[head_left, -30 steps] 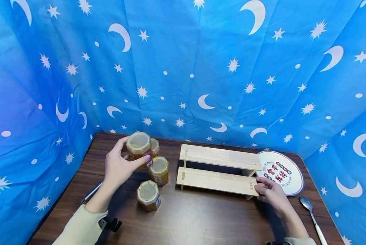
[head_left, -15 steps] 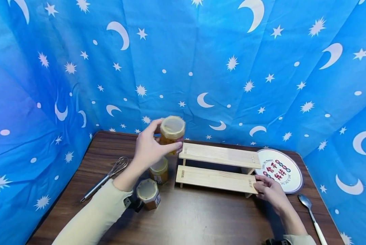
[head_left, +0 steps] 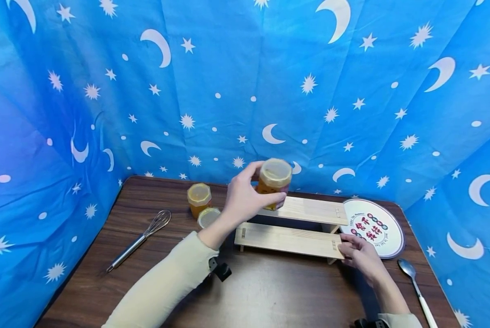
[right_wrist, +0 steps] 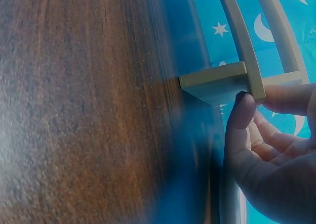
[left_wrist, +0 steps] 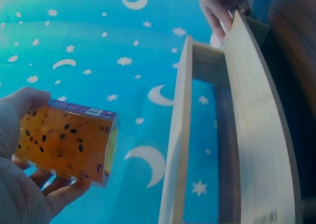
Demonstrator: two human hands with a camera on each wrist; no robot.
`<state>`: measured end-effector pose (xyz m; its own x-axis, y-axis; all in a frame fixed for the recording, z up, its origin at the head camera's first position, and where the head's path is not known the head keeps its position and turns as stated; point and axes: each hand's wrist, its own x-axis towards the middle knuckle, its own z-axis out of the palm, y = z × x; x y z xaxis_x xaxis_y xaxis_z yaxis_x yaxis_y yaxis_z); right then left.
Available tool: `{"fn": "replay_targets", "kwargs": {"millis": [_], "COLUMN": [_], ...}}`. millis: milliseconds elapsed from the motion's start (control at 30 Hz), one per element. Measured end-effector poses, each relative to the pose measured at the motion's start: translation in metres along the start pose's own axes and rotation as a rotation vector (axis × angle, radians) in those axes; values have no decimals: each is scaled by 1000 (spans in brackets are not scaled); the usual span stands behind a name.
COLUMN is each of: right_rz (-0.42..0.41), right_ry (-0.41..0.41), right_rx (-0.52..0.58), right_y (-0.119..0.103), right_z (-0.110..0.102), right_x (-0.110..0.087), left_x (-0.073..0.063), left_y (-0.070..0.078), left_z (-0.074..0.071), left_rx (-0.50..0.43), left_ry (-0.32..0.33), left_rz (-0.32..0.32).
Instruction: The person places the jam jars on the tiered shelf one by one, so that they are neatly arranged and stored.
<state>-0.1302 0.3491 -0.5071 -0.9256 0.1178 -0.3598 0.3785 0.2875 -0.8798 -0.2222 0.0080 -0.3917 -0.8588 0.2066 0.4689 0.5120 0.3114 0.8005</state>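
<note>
My left hand [head_left: 245, 193] grips a jar [head_left: 275, 180] with a pale translucent lid, fingers and thumb round its sides. In the left wrist view the jar [left_wrist: 66, 140] shows an orange, jam-like filling with dark seeds and a purple label with a barcode. It is held upright, overlapping the upper tier of a two-tier wooden rack [head_left: 286, 239] in the head view; the left wrist view shows it apart from the boards. My right hand [head_left: 364, 259] pinches the right end of the lower board between thumb and fingers, as the right wrist view also shows.
Two more jars [head_left: 199, 200] stand left of the rack, one partly behind my left forearm. A whisk [head_left: 140, 239] lies at the left. On the right are a round white plate [head_left: 386, 228] with red characters and a spoon [head_left: 417, 289]. A blue star-patterned cloth surrounds the table.
My left hand has carried the jar rightward, from beside the other jars to the rack. The whisk is uncovered, while the forearm hides the nearest jar. My right hand keeps its hold.
</note>
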Motion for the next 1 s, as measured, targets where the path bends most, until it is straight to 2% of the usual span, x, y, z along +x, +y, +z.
{"fn": "replay_targets", "kwargs": {"millis": [333, 767, 1000], "right_rz": [6, -23, -23], "right_ry": [-2, -12, -4], "right_rx": [6, 32, 44], "right_y": [3, 3, 5], "right_z": [-2, -3, -4], "right_x": [1, 0, 2], "left_x": [6, 13, 11], "left_y": [7, 13, 12], "left_z": [51, 113, 135], "left_rx": [-1, -22, 5], "left_ry": [-51, -94, -87], "left_rz": [-1, -57, -99]}}
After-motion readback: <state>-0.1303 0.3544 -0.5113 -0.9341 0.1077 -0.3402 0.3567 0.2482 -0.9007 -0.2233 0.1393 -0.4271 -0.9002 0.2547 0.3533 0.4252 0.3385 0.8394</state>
